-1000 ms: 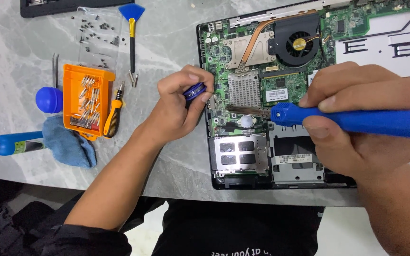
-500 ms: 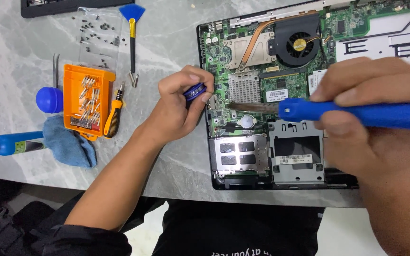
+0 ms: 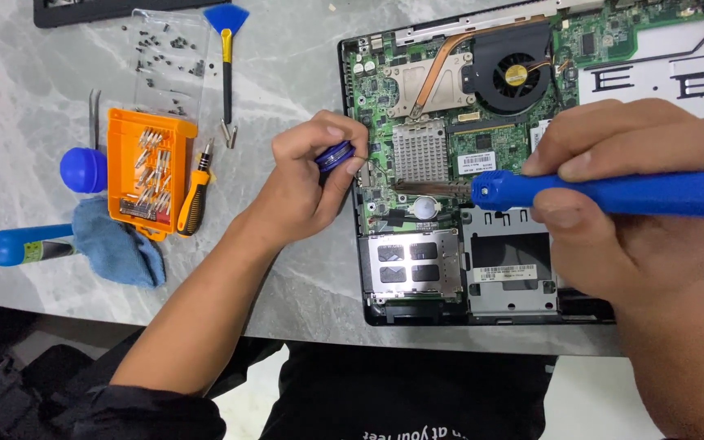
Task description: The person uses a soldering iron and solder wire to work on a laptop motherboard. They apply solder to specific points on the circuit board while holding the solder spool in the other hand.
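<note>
An opened laptop base [image 3: 385,310] lies on the grey marble table, its green circuit board [image 3: 385,90], heatsink and black fan [image 3: 515,77] exposed. My left hand [image 3: 307,183] is closed around a small round blue spool [image 3: 334,155] at the laptop's left edge. My right hand [image 3: 637,204] grips a blue soldering iron [image 3: 613,194] held level, its metal tip [image 3: 429,189] pointing left over the board just above a round coin cell [image 3: 424,207].
To the left are an orange bit case [image 3: 150,167], an orange-black screwdriver [image 3: 193,195], a blue cloth [image 3: 116,248], a blue blower bulb [image 3: 83,169], a blue-handled brush [image 3: 226,49], loose screws on a clear sheet [image 3: 165,57] and tweezers [image 3: 94,118].
My right hand and the soldering iron have drifted slightly right and up across the board. The left hand stays in place on the spool.
</note>
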